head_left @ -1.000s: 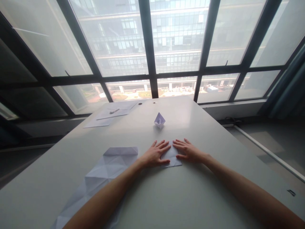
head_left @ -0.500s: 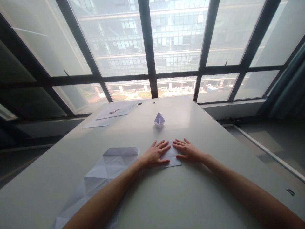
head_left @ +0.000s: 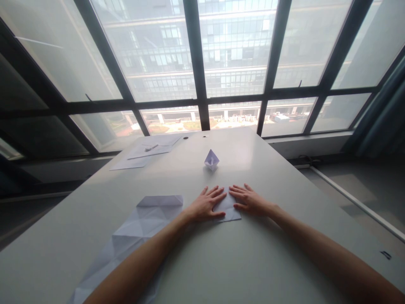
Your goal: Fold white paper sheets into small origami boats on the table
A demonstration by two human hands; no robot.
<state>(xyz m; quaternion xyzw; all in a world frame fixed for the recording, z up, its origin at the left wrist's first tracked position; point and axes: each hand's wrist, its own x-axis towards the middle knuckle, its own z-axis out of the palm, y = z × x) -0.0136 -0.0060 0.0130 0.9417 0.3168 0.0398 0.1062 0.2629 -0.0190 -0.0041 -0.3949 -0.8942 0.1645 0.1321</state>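
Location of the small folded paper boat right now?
Head view, just right of centre: the paper boat sits on the white table, beyond both hands and the flat folded paper, on the window side.

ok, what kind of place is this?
Probably an office or meeting room above ground level: a long white table meets tall dark-framed windows, a multi-storey glass-fronted building stands outside, and a curtain hangs at the right.
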